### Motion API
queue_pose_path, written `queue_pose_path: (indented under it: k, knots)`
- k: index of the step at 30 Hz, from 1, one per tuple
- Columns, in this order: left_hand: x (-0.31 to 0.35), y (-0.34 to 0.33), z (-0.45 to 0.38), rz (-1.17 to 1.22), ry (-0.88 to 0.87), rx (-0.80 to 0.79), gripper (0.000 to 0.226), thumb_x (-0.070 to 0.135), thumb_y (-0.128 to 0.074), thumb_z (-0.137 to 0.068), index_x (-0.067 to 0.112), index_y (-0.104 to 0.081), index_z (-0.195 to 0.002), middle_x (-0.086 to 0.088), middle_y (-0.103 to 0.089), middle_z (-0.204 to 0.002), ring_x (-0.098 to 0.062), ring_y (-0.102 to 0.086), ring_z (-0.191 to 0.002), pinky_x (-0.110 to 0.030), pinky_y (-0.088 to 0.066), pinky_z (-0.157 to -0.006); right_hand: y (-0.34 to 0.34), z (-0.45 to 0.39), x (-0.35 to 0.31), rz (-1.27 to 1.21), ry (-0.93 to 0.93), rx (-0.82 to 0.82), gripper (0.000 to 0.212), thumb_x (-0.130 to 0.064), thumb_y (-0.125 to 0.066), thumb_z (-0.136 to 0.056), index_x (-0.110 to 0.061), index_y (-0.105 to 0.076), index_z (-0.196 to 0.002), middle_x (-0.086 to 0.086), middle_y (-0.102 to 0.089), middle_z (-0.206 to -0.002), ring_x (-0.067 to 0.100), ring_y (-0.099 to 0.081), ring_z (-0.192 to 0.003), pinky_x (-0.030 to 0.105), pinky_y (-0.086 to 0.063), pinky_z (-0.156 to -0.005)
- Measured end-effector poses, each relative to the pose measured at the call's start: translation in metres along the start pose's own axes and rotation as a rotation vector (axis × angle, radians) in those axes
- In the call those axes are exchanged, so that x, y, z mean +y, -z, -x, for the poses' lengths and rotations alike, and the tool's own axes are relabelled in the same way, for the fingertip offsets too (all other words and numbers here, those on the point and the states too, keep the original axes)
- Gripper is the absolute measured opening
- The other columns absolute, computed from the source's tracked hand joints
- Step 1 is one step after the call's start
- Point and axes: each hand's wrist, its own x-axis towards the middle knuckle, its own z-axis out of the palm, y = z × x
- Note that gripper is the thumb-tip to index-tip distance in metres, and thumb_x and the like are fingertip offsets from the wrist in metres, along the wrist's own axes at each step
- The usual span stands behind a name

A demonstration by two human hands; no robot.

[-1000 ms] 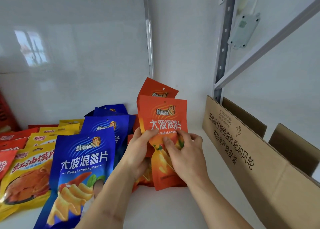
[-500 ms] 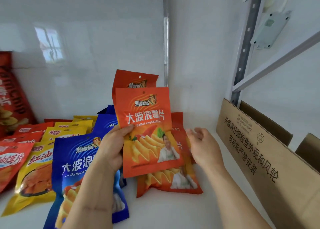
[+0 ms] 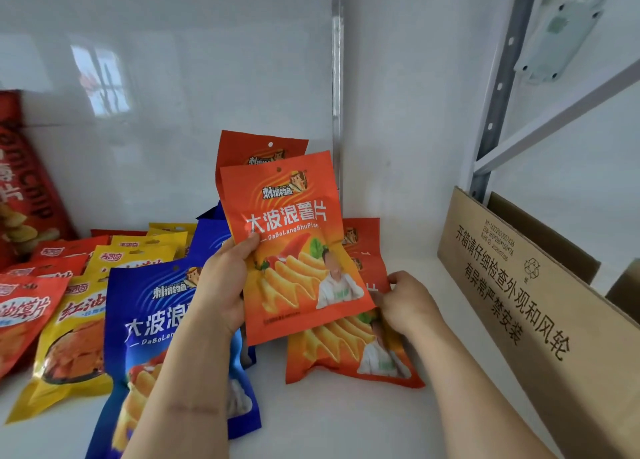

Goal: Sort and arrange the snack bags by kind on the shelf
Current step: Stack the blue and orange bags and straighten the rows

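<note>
Head view: white shelf [image 3: 346, 424], glossy white wall behind. Left hand [image 3: 221, 285] grips two orange bags [image 3: 294, 250] upright; right hand [image 3: 408, 302], empty a moment ago, now pinches the orange bag lying flat [image 3: 346, 351].

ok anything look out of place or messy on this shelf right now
Nothing is spilled or torn. The blue chip bag in front lies skewed, its bottom corner past the shelf edge. The left hand holds two orange chip bags while the right hand touches the orange pile.
</note>
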Motion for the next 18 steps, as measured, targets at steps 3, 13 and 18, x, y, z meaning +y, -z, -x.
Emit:
queue_pose_path:
  k: [3, 13, 18]
  knots:
    - [-0.001, -0.001, 0.001, -0.012, -0.008, -0.015, 0.021, 0.029, -0.062, -0.098, 0.019, -0.068, -0.115, -0.011, -0.078, -0.104, -0.033, -0.076, -0.092, -0.058, -0.057, -0.088, 0.007, -0.005, 0.009, -0.306, -0.043, 0.030, 0.018, -0.024, -0.076, -0.075, -0.021, -0.063, -0.087, 0.008, -0.075, -0.081, 0.035, -0.071, -0.069, 0.056, -0.059, -0.071]
    - [-0.006, -0.011, 0.006, -0.065, 0.027, -0.120, 0.024, 0.032, -0.058, -0.100, 0.018, -0.066, -0.119, -0.010, -0.078, -0.103, -0.032, -0.076, -0.091, -0.053, -0.059, -0.082, 0.043, -0.014, 0.028, -0.531, 0.014, 0.236, 0.007, -0.022, -0.060, -0.097, -0.020, -0.063, -0.104, 0.003, -0.072, -0.102, 0.024, -0.070, -0.090, 0.046, -0.056, -0.087]
    - [-0.011, -0.014, 0.005, -0.069, 0.036, -0.130, 0.027, 0.034, -0.058, -0.100, 0.021, -0.064, -0.123, -0.010, -0.077, -0.105, -0.032, -0.076, -0.093, -0.053, -0.059, -0.083, 0.063, -0.010, 0.024, -0.602, 0.205, 0.430, 0.001, -0.026, -0.060, -0.096, -0.027, -0.059, -0.096, 0.004, -0.071, -0.099, 0.028, -0.069, -0.086, 0.045, -0.056, -0.078]
